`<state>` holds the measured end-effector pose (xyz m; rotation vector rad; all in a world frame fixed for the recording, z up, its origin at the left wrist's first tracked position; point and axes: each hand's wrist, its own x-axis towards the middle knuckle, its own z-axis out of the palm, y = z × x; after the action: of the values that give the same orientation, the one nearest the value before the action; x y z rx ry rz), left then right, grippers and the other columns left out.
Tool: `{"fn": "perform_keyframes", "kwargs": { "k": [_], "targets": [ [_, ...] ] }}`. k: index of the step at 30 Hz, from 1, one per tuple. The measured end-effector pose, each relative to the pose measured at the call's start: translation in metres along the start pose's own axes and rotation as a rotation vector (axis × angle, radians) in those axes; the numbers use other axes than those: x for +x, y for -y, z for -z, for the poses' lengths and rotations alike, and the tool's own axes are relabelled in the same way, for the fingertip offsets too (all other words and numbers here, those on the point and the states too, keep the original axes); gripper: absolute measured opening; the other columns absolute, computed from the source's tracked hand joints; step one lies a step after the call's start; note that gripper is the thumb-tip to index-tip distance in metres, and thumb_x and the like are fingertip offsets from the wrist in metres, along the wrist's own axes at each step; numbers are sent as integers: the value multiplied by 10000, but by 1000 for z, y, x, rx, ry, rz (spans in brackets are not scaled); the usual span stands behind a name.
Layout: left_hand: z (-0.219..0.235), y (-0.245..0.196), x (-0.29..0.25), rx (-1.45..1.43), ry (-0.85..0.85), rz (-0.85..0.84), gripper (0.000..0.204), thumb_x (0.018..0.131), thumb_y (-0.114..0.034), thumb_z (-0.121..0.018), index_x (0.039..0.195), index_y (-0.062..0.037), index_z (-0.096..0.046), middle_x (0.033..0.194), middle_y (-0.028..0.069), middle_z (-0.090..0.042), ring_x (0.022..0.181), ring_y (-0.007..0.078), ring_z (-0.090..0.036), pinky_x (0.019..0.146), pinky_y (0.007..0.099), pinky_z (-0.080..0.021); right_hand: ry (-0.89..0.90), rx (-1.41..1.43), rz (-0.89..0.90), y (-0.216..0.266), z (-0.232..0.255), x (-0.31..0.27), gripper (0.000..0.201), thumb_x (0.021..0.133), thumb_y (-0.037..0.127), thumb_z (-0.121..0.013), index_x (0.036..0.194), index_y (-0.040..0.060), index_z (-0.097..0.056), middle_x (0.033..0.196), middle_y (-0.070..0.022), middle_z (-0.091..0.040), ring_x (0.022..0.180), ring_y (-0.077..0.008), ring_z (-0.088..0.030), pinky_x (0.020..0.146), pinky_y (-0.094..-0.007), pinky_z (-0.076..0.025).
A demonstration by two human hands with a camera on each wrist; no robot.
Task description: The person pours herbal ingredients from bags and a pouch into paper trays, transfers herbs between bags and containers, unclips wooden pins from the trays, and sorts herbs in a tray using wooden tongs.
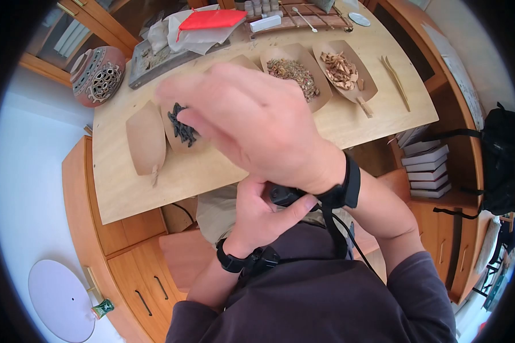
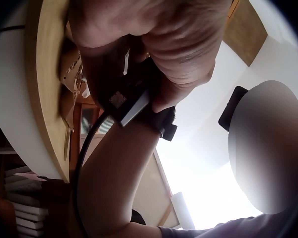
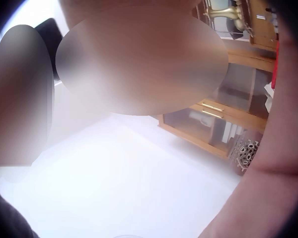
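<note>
In the head view my left hand [image 1: 257,214] grips a small black wrist camera [image 1: 283,195] on the underside of my right wrist, its thumb along the near side. The left wrist view shows fingers and thumb around this black camera [image 2: 120,99], with a cable running down from it. My right hand [image 1: 257,117] is raised over the table edge, fingers extended and slightly blurred, holding nothing. A black strap [image 1: 351,182] circles that wrist. Past the right fingertips lie black dried pieces [image 1: 181,124] in a brown paper tray, partly hidden by the hand.
The wooden table [image 1: 120,191] bears a plain brown tray [image 1: 145,137], mixed dried herbs [image 1: 294,74], brown chips [image 1: 339,70] and brass tweezers [image 1: 396,83]. A pierced clay pot [image 1: 99,77], red pouch [image 1: 212,20] and small jars [image 1: 257,8] stand along the back.
</note>
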<state>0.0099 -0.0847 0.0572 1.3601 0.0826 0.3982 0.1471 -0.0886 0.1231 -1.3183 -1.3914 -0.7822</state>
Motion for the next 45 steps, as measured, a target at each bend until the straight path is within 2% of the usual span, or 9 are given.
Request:
{"fn": "perform_keyframes", "kwargs": {
  "k": [2,4,7,18,22,25,28,38,45],
  "targets": [
    [0,-1,-4,74,37,9,698,799,-118,-850,1375,38,-488,1302,137,-624,1223,250,-599,1076,389,-431,-46,119,-76,10,5,4,316,803,94,-717,1103,141,-628,734,8,-523,620,-135,-596,476,-279,-447],
    [-5,-1,-7,52,57,25,723,798,-111,-849,1394,36,-467,1320,138,-609,1240,248,-588,1078,387,-428,-12,577,-532,25,19,10,186,870,81,-742,1034,81,-654,683,27,-572,553,-88,-540,486,-238,-412],
    [-10,2,-6,10,112,24,748,801,-89,-841,1417,29,-434,1358,138,-570,1274,236,-557,1084,379,-417,33,935,-770,27,19,6,119,909,116,-734,865,31,-663,634,40,-594,538,-35,-479,500,-212,-383],
    [-21,6,2,-138,198,-71,787,847,-86,-792,1480,12,-335,1359,127,-526,1255,231,-551,1098,401,-417,398,667,-906,2,47,2,277,935,149,-711,726,-12,-626,581,39,-529,567,-21,-433,486,-241,-350],
    [34,-9,10,-134,314,68,667,864,-122,-765,1431,18,-444,1269,101,-588,1205,214,-583,1090,376,-432,516,522,-1004,-23,89,15,271,937,195,-723,781,-22,-679,610,46,-557,582,-17,-454,514,-243,-373],
    [68,-5,13,293,111,-154,174,852,-76,-767,1002,-13,-705,827,34,-664,726,100,-618,675,246,-495,649,261,-995,-70,119,12,205,968,203,-709,893,13,-717,708,49,-633,613,12,-518,525,-182,-385],
    [81,-8,11,502,21,-53,111,848,-39,-755,769,-20,-680,670,20,-608,564,77,-526,519,226,-394,632,4,-1116,-132,139,2,216,981,234,-676,948,24,-715,696,43,-612,591,-18,-536,491,-190,-401],
    [99,23,11,493,-75,-87,186,833,10,-699,683,-10,-591,636,40,-569,528,101,-496,491,236,-371,385,-179,-1521,-335,185,-10,298,1012,284,-616,1160,26,-605,922,-39,-668,716,-119,-657,574,-269,-537],
    [103,19,12,467,-103,-56,180,797,27,-694,677,-16,-567,633,51,-566,511,130,-490,485,249,-364,175,-2,-1675,-400,172,-3,411,980,380,-659,1169,36,-538,980,-98,-714,653,-127,-667,447,-207,-457]
  ]
}}
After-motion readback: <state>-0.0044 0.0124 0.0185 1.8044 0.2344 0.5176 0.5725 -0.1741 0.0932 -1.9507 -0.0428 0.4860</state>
